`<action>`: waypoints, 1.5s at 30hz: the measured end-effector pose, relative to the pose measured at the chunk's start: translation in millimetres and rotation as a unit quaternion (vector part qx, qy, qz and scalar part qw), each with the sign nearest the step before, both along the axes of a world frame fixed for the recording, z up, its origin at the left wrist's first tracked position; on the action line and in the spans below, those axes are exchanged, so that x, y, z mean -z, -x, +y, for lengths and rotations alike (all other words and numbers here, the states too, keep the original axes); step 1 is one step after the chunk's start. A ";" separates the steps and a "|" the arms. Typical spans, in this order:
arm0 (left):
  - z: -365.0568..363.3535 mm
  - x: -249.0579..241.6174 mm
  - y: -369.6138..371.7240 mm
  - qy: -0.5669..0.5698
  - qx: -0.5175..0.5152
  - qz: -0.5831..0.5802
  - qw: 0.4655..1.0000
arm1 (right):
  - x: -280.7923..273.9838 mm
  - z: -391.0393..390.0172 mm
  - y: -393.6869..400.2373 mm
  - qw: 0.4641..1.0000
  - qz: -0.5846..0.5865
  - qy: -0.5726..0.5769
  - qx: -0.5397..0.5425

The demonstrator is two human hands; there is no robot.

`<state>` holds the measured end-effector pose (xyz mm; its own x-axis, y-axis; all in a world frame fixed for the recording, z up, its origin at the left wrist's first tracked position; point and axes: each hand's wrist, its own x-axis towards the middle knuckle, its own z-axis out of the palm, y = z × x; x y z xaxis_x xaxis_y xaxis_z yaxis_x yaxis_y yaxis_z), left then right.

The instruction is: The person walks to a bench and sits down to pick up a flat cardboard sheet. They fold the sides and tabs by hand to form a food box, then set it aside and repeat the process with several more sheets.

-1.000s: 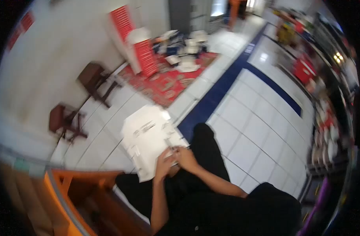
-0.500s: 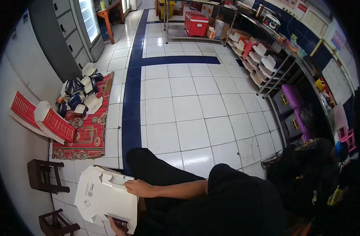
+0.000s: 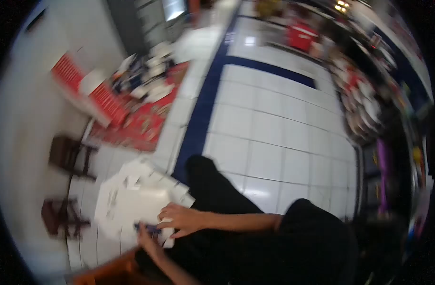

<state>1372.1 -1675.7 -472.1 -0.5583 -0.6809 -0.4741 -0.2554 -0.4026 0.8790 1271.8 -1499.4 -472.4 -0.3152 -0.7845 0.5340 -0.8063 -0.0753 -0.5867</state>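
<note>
A white flat cardboard box [image 3: 125, 202] with small dark print and cut flaps lies over my lap at the lower left. My left hand [image 3: 148, 241] is closed at its near edge, thumb against a dark blue printed part of the cardboard. Just to the right, my right hand [image 3: 182, 219] rests on the box edge with its fingers bent and spread apart. Motion blurs the fingertips and the flaps between the hands. More flat white cardboard edges show beyond the box's far right side.
Blue-and-white folded boxes [image 3: 144, 78] lie piled on a red patterned rug [image 3: 151, 128], beside red-printed cardboard [image 3: 108, 104]. Two brown stools [image 3: 68, 154] stand by the left wall. A red cooler [image 3: 301, 35] and shelves [image 3: 357, 99] stand beyond the white tiled floor.
The view has swung left and blurred. My right hand has left the far flap and come near my left hand at the near edge. A brown wooden surface now shows below.
</note>
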 end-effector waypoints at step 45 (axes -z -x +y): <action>34.8 73.5 2.7 0.298 -0.209 0.009 0.931 | 128.1 -53.1 20.0 0.933 -0.198 -0.299 0.036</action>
